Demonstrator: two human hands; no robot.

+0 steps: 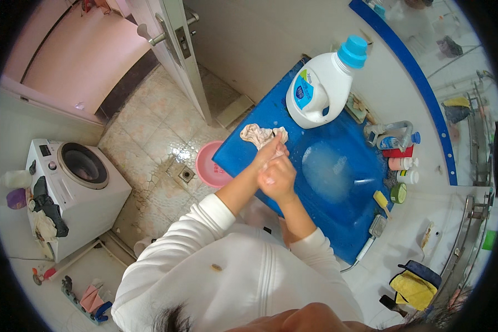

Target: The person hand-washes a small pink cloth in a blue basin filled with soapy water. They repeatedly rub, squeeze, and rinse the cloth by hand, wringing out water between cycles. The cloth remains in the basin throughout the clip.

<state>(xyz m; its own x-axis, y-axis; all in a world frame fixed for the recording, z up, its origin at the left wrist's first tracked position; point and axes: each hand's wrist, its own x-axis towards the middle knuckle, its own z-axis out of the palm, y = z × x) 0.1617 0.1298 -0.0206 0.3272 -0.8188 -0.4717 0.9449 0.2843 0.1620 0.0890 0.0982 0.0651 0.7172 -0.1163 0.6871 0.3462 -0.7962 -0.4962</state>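
Note:
A wet, crumpled pale pink cloth [257, 135] lies at the left part of a blue washbasin counter [249, 155]. Over its near end my left hand [270, 152] has its fingers on the fabric. My right hand [279, 176] is curled into a fist against the left one, with a bit of the cloth bunched between them. Foam shows on the right hand. Just right of the hands, cloudy, sudsy water [328, 172] fills the basin. Behind it stands a white detergent bottle [315, 89] with a light blue cap, upright on the counter.
Along the wall side sit a faucet [404, 128], several small bottles, a yellow brush [381, 200] and a shower head [377, 226]. A pink basin [209, 168] is on the wet tiled floor, beside a drain [186, 174]. A washing machine [95, 199] stands left; the door [178, 45] is open.

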